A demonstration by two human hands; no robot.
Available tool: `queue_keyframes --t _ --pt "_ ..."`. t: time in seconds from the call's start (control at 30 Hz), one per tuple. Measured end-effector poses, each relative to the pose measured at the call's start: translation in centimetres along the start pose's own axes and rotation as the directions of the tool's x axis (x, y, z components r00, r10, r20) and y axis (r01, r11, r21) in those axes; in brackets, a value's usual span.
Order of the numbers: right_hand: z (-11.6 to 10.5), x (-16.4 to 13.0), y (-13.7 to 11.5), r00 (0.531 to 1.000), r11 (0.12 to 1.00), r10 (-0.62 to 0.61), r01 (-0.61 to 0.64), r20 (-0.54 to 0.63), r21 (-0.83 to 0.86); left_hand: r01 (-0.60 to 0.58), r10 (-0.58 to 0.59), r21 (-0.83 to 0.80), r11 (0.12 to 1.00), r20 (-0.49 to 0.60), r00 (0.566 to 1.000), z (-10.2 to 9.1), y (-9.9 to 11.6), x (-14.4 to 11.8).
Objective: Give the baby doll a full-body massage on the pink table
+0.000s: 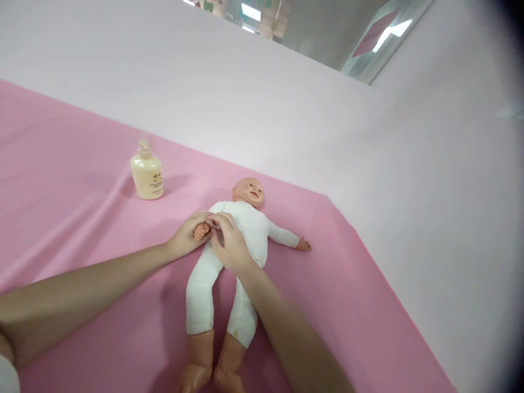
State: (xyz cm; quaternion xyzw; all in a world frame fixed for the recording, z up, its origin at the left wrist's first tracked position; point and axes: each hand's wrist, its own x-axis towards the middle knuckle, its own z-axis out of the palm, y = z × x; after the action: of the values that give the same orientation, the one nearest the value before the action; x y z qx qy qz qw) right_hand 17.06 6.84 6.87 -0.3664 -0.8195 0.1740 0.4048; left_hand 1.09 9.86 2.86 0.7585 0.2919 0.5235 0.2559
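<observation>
A baby doll [251, 232] with a white cloth body lies face up on the pink sheet, its head away from me and its bare feet toward me. My left hand [186, 236] is closed around one of the doll's arms, and the doll's small hand [201, 231] shows beside my palm. Over the same arm is my right hand [230, 240], its thumb and fingers closed on the arm near the doll's wrist. The doll's other arm [282, 234] lies stretched out to the right. My fingers hide most of the held arm.
A pale yellow pump bottle [147, 173] stands on the pink sheet [90, 229] to the left of the doll's head. Behind the sheet rises a white wall [164, 82], with a window or mirror [319, 33] higher up. The sheet's edge slants down at the right.
</observation>
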Motion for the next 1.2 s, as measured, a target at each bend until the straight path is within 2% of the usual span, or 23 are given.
queue_keyframes --t 0.33,0.47,0.6,0.73,0.97,1.07,1.2 --pt "0.05 0.03 0.20 0.999 0.997 0.005 -0.007 -0.033 -0.072 0.025 -0.025 0.024 0.999 0.005 1.000 -0.02 -0.08 0.06" --pt "-0.18 -0.06 -0.18 0.998 0.994 -0.055 0.057 0.015 -0.092 0.001 -0.001 0.056 0.998 0.010 1.000 0.03 -0.38 0.00" --pt "-0.23 -0.14 -0.25 0.987 0.982 -0.148 0.155 0.066 -0.107 0.061 -0.063 0.072 0.996 0.032 0.998 0.10 -0.02 0.01" --pt "-0.10 -0.14 -0.07 0.992 0.985 -0.115 0.120 0.050 -0.124 0.095 -0.096 0.052 0.994 0.017 0.995 0.15 0.09 0.00" --pt "-0.07 -0.15 -0.02 0.993 0.989 -0.120 0.119 -0.006 -0.087 0.052 -0.053 0.069 0.996 0.017 0.998 0.04 -0.69 -0.18" --pt "-0.03 -0.12 -0.01 0.990 0.988 -0.137 0.136 -0.016 -0.073 0.034 -0.038 0.124 0.992 0.033 0.999 0.03 -0.54 -0.20" --pt "0.08 -0.11 0.08 0.988 0.986 -0.152 0.151 -0.015 -0.075 -0.002 -0.001 0.112 0.994 0.022 1.000 0.05 -0.30 -0.22"
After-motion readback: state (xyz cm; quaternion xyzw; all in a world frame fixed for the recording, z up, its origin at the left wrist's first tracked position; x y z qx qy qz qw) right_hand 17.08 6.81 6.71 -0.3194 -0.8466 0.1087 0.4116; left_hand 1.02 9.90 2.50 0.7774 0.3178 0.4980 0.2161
